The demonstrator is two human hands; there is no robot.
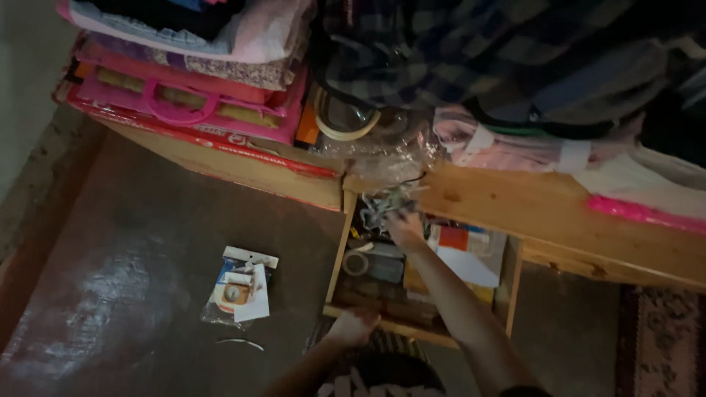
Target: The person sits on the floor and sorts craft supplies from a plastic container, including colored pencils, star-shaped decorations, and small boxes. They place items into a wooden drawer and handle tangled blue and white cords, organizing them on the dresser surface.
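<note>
Reaching into the open pale wooden drawer (340, 242), the right hand (404, 228) closes its fingers on a tangled grey bundle of cords (386, 202) at the drawer's back edge. The left hand (354, 327) grips the drawer's front edge, fingers curled over it. A roll of clear tape (357, 262) lies inside near the left wall.

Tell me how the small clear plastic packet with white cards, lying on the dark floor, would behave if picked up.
The small clear plastic packet looks thin and flat, so it is probably light. Its crinkled film would likely flex and droop at the edges, though the cards inside may stiffen the middle. The glossy film could be somewhat slippery between fingers.
</note>
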